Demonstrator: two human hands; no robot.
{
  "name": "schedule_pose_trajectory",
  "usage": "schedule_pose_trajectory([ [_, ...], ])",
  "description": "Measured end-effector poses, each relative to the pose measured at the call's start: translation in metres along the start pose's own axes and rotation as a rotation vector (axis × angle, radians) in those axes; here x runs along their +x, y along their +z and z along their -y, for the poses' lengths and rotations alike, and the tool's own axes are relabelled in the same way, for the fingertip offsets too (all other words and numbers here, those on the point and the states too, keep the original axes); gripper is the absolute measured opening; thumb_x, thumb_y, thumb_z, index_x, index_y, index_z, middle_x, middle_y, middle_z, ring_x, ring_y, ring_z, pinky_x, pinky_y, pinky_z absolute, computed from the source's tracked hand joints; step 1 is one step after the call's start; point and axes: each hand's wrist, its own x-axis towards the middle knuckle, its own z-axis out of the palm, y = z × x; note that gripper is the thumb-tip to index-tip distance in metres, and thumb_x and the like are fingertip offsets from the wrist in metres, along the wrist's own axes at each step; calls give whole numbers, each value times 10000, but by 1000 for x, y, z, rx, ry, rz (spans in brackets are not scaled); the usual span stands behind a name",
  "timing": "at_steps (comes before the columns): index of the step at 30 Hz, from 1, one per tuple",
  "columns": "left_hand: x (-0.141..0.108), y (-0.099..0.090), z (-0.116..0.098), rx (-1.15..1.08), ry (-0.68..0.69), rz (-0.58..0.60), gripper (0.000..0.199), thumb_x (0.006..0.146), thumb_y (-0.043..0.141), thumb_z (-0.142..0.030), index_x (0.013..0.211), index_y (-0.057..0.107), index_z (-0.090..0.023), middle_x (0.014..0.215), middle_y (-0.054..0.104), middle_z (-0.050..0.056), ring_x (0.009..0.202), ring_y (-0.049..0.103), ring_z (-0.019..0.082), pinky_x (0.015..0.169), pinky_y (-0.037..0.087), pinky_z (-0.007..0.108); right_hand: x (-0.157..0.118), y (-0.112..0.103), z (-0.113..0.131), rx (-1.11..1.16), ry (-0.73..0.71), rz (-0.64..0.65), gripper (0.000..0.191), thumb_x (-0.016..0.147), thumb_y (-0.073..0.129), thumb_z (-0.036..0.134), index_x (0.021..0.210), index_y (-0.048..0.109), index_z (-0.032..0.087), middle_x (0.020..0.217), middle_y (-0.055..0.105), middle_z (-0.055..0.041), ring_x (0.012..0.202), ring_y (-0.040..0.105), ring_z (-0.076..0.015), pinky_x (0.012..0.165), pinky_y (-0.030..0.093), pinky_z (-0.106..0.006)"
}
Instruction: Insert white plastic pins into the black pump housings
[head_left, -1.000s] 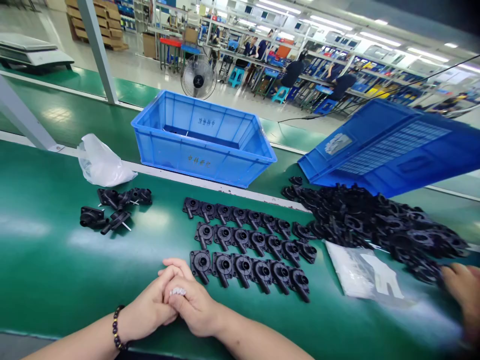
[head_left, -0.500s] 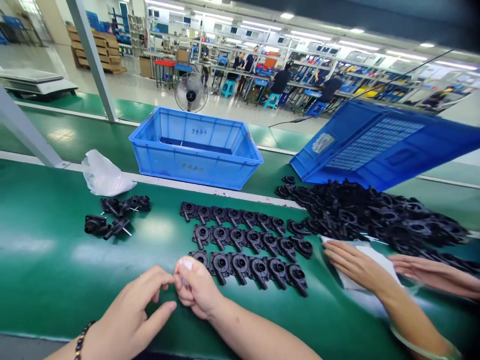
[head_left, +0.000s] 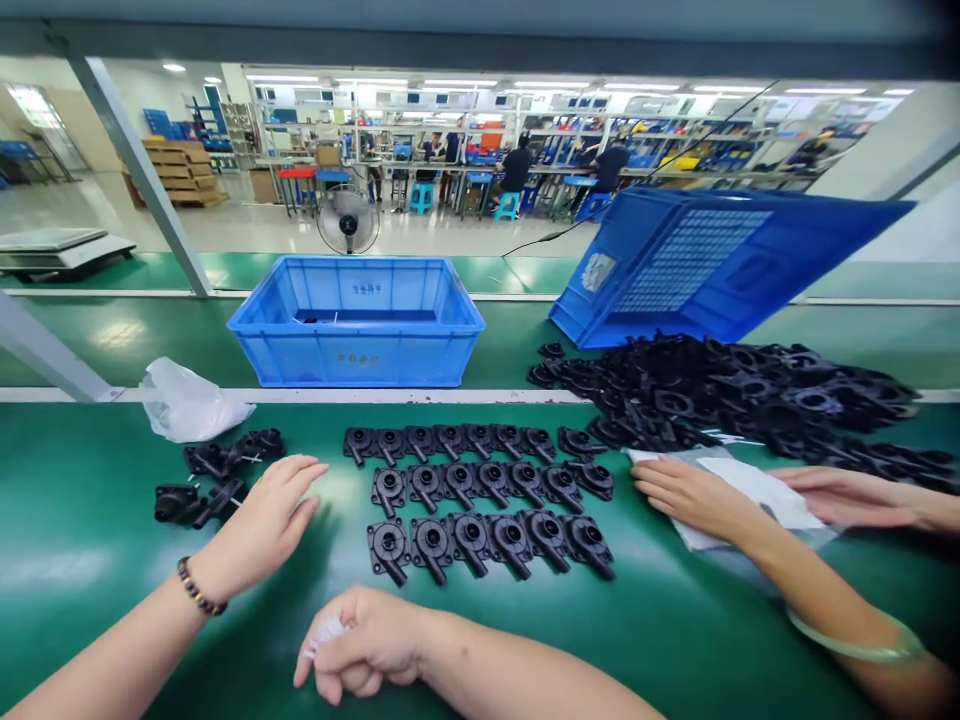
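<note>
My left hand (head_left: pixel 262 520), a beaded bracelet at its wrist, hovers with fingers apart and holds nothing. It is just right of a small group of black parts with thin light pins (head_left: pixel 217 480). Curled around a small whitish crumpled thing (head_left: pixel 328 632), my right hand (head_left: pixel 371 645) is near the front of the green work surface (head_left: pixel 300 570). Beyond it, black round housings with spouts (head_left: pixel 470 537) lie in three rows. A white plastic bag (head_left: pixel 191 402) rests behind the left group.
At the right, another person's hands (head_left: pixel 697 497) press on a clear bag with white sheets (head_left: pixel 757 490). Behind them lies a heap of black parts (head_left: pixel 720 385) below a tilted blue crate (head_left: pixel 675 260). An upright blue crate (head_left: pixel 356 357) stands at the back centre.
My left hand has moved away from my right, forward toward the left group of parts. My right hand has come lower and slightly left. The camera view has levelled.
</note>
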Motion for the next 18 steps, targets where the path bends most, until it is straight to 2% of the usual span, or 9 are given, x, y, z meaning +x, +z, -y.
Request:
schedule_pose_trajectory([
  [3, 41, 17, 6, 136, 13, 18, 402, 900, 321, -234, 1272, 456, -169, 1285, 443, 126, 1202, 384, 261, 1012, 353, 448, -1, -1, 1, -40, 3, 46, 277, 605, 736, 258, 796, 646, 80, 519, 590, 18, 272, 279, -3, 255, 138, -148],
  [6, 77, 37, 6, 192, 26, -3, 402, 888, 351, -211, 1269, 471, -165, 1255, 463, 147, 1179, 390, 296, 985, 355, 477, 1, -4, 0, -80, -31, -5, 305, 582, 766, 252, 799, 643, 76, 522, 600, 17, 277, 292, -6, 251, 145, -146],
  [10, 105, 53, 6, 214, 32, 4, 340, 853, 376, -144, 1127, 577, -143, 1082, 560, 157, 1075, 468, 303, 903, 404, 454, 7, -9, -5, -45, -42, -17, 312, 557, 780, 274, 750, 616, 92, 532, 616, 14, 258, 255, 1, 241, 127, -146],
  [14, 97, 54, 16, 203, -21, 24, 263, 835, 390, -129, 970, 615, -131, 895, 579, 127, 846, 558, 249, 777, 449, 389, 8, -10, -6, -57, -80, -77, 276, 579, 754, 253, 740, 616, 76, 519, 600, 16, 265, 253, 4, 251, 126, -146],
  [18, 56, 42, 27, 129, -63, 29, 164, 851, 431, -192, 874, 591, -166, 897, 583, 80, 837, 577, 210, 778, 461, 336, 5, -7, -5, -77, -153, -199, 229, 652, 706, 244, 770, 553, 121, 516, 591, 42, 267, 248, 1, 268, 128, -138],
])
